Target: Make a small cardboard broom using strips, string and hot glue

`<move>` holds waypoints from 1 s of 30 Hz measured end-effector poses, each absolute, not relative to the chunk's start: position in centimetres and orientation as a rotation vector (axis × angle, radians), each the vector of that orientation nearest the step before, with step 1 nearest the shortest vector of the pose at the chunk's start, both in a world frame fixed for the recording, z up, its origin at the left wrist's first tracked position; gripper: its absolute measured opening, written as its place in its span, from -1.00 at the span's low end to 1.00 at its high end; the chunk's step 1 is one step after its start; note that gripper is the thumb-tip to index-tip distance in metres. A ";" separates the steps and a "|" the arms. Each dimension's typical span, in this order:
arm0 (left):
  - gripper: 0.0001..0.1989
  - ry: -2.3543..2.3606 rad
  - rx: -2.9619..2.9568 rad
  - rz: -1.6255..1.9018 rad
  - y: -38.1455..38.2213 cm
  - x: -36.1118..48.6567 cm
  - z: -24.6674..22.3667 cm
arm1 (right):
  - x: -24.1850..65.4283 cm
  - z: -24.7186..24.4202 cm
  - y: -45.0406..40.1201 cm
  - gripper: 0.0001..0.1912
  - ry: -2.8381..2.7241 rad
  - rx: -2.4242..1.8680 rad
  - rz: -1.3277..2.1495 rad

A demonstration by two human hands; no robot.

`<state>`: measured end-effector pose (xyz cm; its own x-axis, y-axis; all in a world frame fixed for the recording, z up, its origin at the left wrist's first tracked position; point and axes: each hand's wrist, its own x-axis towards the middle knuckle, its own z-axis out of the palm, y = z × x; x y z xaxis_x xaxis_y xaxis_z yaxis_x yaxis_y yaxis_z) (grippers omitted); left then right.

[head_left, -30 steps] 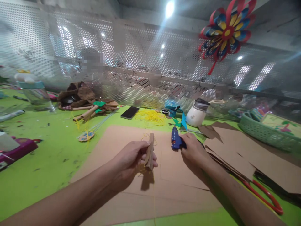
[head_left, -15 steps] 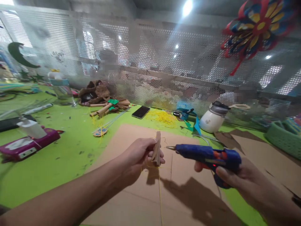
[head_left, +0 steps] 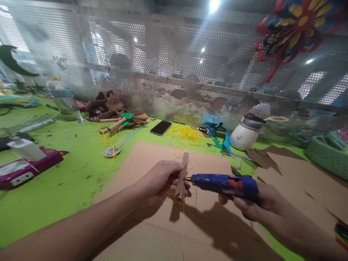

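Between the thumb and fingers of my left hand [head_left: 163, 177] is a narrow folded cardboard strip [head_left: 182, 177], held tilted above a brown cardboard sheet [head_left: 152, 232]. Yellow thread [head_left: 183, 228] hangs by the strip and runs down over the sheet. My right hand [head_left: 266, 206] is wrapped round a blue glue gun [head_left: 223, 184], whose red light glows. The gun's metal nozzle [head_left: 187, 178] points left and meets the right side of the strip. Whether glue is coming out I cannot tell.
On the green table lie a phone [head_left: 161, 128], shredded yellow thread [head_left: 186, 134], rolled cardboard pieces [head_left: 122, 122] and a purple power strip [head_left: 32, 166]. A white jar [head_left: 243, 135] and a green basket [head_left: 327, 154] stand right. Behind rises a perforated metal screen [head_left: 174, 69].
The glue gun has moved left and slightly down, and its nozzle now reaches the cardboard strip. My left hand still holds the strip. The view has shifted slightly.
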<state>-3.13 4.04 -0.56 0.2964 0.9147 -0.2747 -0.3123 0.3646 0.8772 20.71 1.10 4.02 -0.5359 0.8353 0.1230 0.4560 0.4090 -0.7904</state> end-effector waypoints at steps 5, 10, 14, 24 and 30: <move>-0.78 0.895 0.872 0.901 4.1 -3.2 -0.7 | 20.6 4.2 1.1 -0.67 -2.156 -1.157 0.954; -0.76 0.892 0.880 0.870 4.3 -3.4 -0.7 | 20.8 3.8 1.2 -0.69 -2.148 -1.198 0.899; -0.75 0.897 0.876 0.867 4.3 -3.3 -0.5 | 20.7 4.0 1.0 -0.69 -2.117 -1.215 0.865; -0.75 0.855 0.829 0.856 4.3 -3.4 -0.8 | 20.3 4.5 0.6 -0.63 -2.061 -1.263 0.888; -0.80 0.857 0.816 0.852 4.3 -3.4 -0.8 | 20.3 4.8 0.3 -0.65 -2.073 -1.282 0.894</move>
